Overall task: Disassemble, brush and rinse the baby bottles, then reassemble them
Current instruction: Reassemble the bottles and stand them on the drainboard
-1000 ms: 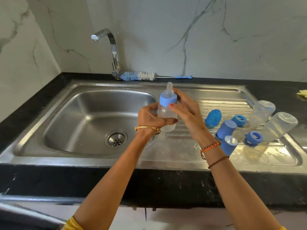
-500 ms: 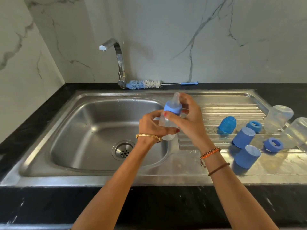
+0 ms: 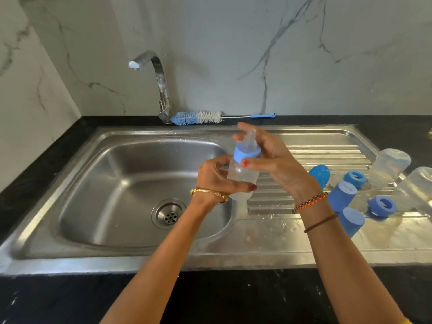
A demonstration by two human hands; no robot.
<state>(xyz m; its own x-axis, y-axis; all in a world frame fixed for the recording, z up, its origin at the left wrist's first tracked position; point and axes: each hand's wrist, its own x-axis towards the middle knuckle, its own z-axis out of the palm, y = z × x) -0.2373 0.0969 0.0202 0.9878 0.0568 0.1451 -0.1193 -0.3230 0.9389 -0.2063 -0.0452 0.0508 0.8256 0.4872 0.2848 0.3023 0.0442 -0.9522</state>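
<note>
Change: since half a second ago the right hand (image 3: 278, 164) has loosened from the blue collar (image 3: 247, 153), its upper fingers (image 3: 243, 128) now spread behind the teat.
Bottle: clear baby bottle (image 3: 243, 175) held upright mid-frame, above the edge between basin and ridged drainer.
Left hand: left hand (image 3: 216, 177) grasps the bottle body, fingers curled round it, thumb across the front.
Right hand: thumb touches the collar; other fingers released, nearly straight.
Sink: steel sink (image 3: 98, 188) fills lower left; tap (image 3: 155, 73) upper left.
Brush: bottle brush (image 3: 198, 117) lies on the dark worktop (image 3: 385, 127) just right of the tap base.
Drainer, right edge: two clear bottles (image 3: 390, 166), blue rings (image 3: 355, 179) and blue caps (image 3: 342, 195).
</note>
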